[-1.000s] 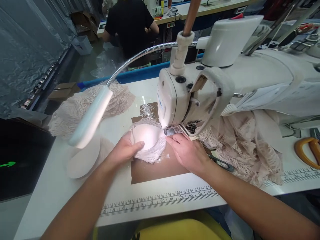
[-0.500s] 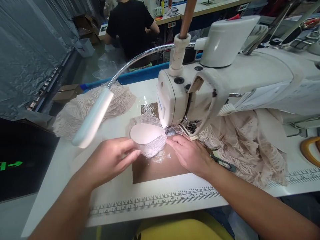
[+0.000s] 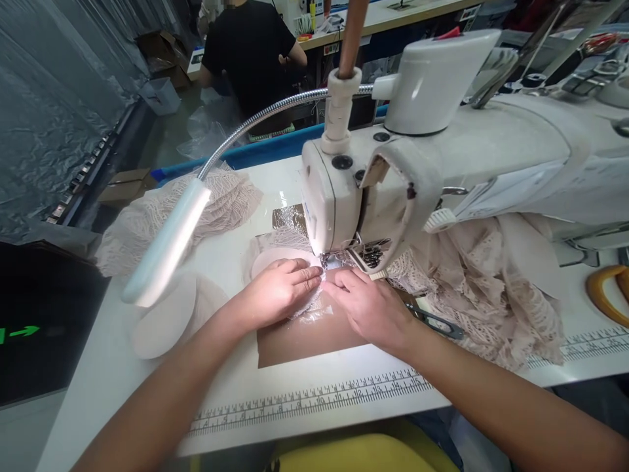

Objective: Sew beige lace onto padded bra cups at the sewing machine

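Observation:
A pale pink bra cup (image 3: 266,258) with lace fabric (image 3: 284,238) around it lies at the presser foot of the white sewing machine (image 3: 322,196). My left hand (image 3: 281,292) rests over the cup, its fingers together and gripping the edge close to the needle. Part of the cup is hidden beneath that hand. Just right of the needle, my right hand (image 3: 366,303) has its fingers curled and pinched at the lace's edge. What lies under its fingertips is mostly covered.
Gathered lace pieces (image 3: 491,288) spread right of the machine, beside dark thread snips (image 3: 437,322). Another lace pile (image 3: 147,219) sits at the left, behind a bendable lamp (image 3: 170,242). Loose cups (image 3: 167,318) lie nearer. A printed ruler (image 3: 319,398) borders the front. A person (image 3: 250,59) sits beyond.
My left hand has moved right from the cup's left edge onto its top, near the needle. My right hand stays by the presser foot. The view has shifted slightly.

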The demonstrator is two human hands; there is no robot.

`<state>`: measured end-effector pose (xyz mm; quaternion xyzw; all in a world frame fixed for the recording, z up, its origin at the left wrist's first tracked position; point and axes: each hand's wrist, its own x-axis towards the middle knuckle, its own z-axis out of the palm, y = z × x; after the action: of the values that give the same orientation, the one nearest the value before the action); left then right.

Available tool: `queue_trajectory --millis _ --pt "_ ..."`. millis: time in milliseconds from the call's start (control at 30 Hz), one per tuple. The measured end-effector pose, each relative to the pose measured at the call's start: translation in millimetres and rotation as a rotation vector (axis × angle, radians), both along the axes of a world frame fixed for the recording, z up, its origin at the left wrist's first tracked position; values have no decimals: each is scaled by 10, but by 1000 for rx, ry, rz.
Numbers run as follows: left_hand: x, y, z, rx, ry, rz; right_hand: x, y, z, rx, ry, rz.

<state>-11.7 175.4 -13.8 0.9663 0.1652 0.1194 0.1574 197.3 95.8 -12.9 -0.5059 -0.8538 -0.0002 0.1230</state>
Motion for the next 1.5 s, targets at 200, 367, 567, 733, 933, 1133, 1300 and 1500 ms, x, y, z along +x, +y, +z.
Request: queue_trajectory --millis 200,367,567,733,933,1133,1300,1500 --pt "78 -136 18 39 27 127 13 12 -5 -8 2 -34" --pt "126 -190 60 79 48 174 -4 38 5 -24 -8 -92" --pt "96 -184 106 56 27 177 -6 55 8 -19 -36 -140" --pt "2 -155 157 -22 -56 131 63 29 -9 3 46 -82" --pt "-43 -160 165 42 -27 35 131 -22 -37 57 181 23" --pt "-21 -208 180 87 46 27 126 -47 -24 26 224 91" --pt "-34 -204 189 63 56 15 115 -61 -47 -4 250 148" --pt "-30 -209 180 5 40 27 73 -71 -96 -34 126 154"
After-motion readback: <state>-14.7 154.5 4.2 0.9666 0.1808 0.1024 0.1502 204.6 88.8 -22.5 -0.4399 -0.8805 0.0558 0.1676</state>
